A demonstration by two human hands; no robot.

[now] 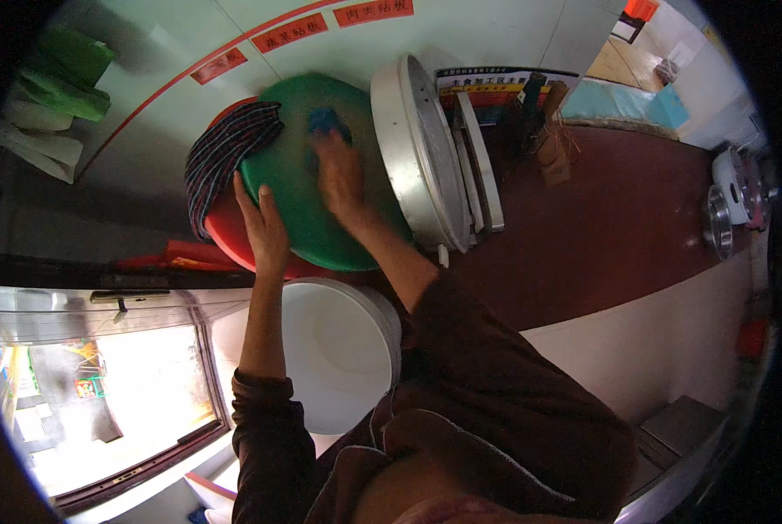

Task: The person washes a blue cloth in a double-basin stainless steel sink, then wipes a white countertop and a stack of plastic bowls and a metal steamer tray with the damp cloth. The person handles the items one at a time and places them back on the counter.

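A large round green cutting board [325,203] stands tilted against the tiled wall, in front of a round red board [230,229]. A dark striped cloth [230,157] hangs over the upper left edge of the red one. My left hand [263,226] rests at the green board's left edge, with fingers apart and pointing up. With my right hand [338,170] I press a blue cloth [325,121] flat against the upper face of the green board. Part of the cloth is hidden under my fingers.
A round metal pan [404,150] stands on edge to the right, before a white-framed object [479,164]. Bottles or brushes [542,124] stand beyond it on the dark red counter [601,216]. A big white bucket [338,354] is below the boards. A rice cooker [732,183] sits far right.
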